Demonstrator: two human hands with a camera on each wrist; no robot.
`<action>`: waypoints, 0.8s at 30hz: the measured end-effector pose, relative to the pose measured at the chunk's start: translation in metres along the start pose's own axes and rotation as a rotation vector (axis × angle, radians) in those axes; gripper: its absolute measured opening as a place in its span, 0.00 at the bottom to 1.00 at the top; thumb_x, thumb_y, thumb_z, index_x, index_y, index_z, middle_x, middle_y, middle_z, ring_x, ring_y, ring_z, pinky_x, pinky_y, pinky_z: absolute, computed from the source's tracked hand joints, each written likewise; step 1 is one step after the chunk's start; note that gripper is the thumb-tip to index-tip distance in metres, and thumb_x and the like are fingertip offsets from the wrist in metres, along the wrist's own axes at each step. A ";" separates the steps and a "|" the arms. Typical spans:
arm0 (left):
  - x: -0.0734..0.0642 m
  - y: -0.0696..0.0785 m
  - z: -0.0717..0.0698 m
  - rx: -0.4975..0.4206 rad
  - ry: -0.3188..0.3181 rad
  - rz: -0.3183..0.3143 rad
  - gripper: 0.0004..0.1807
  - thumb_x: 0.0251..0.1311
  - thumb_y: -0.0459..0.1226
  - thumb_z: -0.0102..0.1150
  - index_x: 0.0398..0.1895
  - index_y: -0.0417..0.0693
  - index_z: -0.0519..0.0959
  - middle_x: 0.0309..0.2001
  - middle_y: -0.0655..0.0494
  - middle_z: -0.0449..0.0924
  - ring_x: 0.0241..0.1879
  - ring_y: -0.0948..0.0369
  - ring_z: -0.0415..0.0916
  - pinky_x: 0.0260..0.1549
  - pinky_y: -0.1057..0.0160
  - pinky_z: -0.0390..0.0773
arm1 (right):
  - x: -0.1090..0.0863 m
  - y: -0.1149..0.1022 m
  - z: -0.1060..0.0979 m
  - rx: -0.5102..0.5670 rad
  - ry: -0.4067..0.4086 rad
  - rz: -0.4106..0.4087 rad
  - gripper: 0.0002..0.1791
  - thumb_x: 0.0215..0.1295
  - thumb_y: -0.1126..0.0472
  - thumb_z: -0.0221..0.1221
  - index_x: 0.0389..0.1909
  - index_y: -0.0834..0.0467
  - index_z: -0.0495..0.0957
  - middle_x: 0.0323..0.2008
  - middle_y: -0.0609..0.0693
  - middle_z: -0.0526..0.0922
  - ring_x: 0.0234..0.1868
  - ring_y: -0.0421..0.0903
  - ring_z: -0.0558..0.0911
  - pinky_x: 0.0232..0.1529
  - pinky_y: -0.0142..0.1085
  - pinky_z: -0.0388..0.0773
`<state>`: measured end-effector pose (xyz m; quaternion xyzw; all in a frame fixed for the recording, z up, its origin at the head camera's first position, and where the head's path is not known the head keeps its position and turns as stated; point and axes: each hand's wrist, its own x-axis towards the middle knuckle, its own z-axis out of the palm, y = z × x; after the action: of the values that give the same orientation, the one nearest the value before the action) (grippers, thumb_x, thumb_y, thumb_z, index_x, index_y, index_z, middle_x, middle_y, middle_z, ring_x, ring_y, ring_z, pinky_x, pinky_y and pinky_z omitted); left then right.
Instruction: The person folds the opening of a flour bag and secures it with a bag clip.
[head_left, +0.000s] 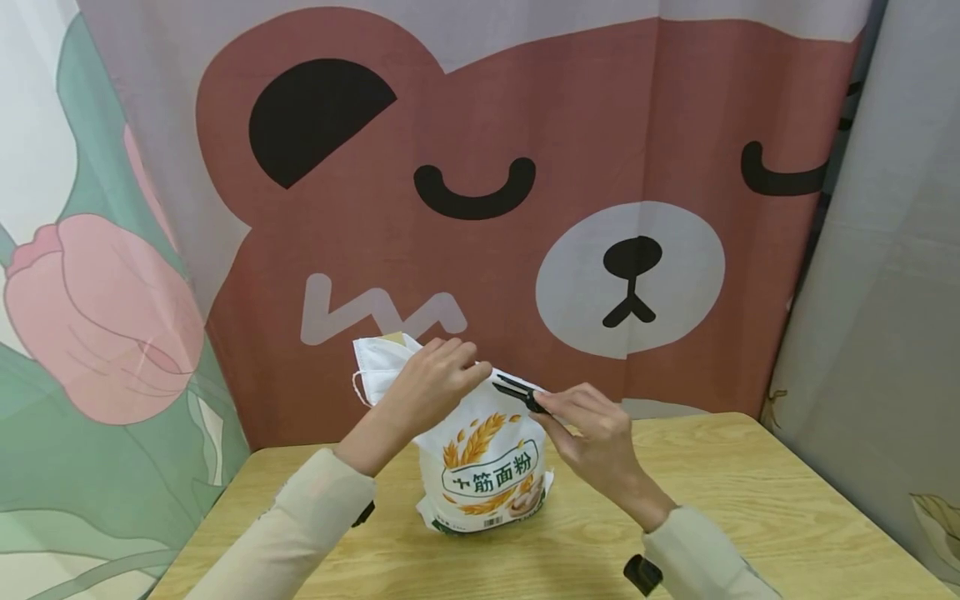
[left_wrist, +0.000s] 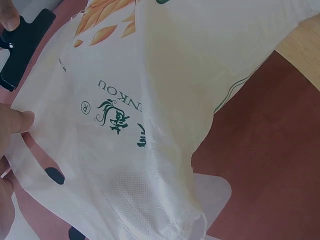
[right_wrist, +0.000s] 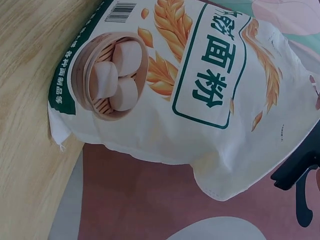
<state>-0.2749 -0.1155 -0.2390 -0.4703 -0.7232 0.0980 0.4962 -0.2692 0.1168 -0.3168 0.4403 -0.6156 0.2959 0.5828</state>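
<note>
A white bag of flour (head_left: pixel 487 467) with wheat ears and green lettering stands upright on the table, its upper part leaning left. My left hand (head_left: pixel 431 383) grips the bag's top edge. In the left wrist view its fingers (left_wrist: pixel 17 121) press the white material at the left side. My right hand (head_left: pixel 596 429) pinches a black clip (head_left: pixel 521 393) at the bag's upper right edge. The clip's jaws look parted in the head view; whether the bag's edge lies between them I cannot tell. In the right wrist view the clip (right_wrist: pixel 300 160) shows beside the bag (right_wrist: pixel 165 125).
The wooden table (head_left: pixel 735 500) extends round the bag on both sides. Behind it hangs a curtain (head_left: pixel 480 275) with a large brown bear. Another curtain (head_left: pixel 105 317) with a pink flower hangs at left, and a grey one (head_left: pixel 885 317) at right.
</note>
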 end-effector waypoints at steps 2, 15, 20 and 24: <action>0.000 0.000 0.000 -0.003 0.005 -0.001 0.09 0.54 0.24 0.63 0.31 0.45 0.77 0.27 0.54 0.69 0.24 0.58 0.68 0.25 0.63 0.67 | 0.000 0.001 0.001 0.003 0.000 -0.006 0.15 0.65 0.54 0.63 0.37 0.64 0.86 0.29 0.50 0.85 0.28 0.46 0.81 0.23 0.33 0.76; 0.001 -0.001 0.001 0.015 0.004 -0.001 0.09 0.55 0.25 0.63 0.30 0.46 0.76 0.26 0.54 0.69 0.23 0.58 0.67 0.25 0.63 0.67 | 0.005 0.004 0.009 0.016 -0.008 -0.047 0.13 0.65 0.57 0.63 0.38 0.65 0.86 0.31 0.51 0.86 0.28 0.47 0.81 0.23 0.33 0.76; 0.001 -0.001 0.000 0.010 -0.002 -0.005 0.08 0.55 0.25 0.63 0.30 0.45 0.76 0.26 0.54 0.69 0.24 0.58 0.67 0.25 0.64 0.67 | 0.004 0.007 0.013 0.014 -0.012 -0.053 0.13 0.65 0.57 0.63 0.39 0.64 0.86 0.32 0.52 0.86 0.29 0.47 0.81 0.24 0.34 0.76; 0.001 -0.002 0.000 0.009 -0.011 -0.009 0.08 0.56 0.25 0.63 0.30 0.45 0.76 0.27 0.54 0.70 0.24 0.58 0.68 0.25 0.64 0.67 | 0.005 0.008 0.014 0.020 -0.018 -0.056 0.13 0.65 0.57 0.63 0.39 0.65 0.86 0.32 0.52 0.86 0.30 0.47 0.81 0.24 0.33 0.77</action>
<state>-0.2760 -0.1160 -0.2374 -0.4640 -0.7278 0.1016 0.4947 -0.2826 0.1069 -0.3130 0.4656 -0.6053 0.2816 0.5809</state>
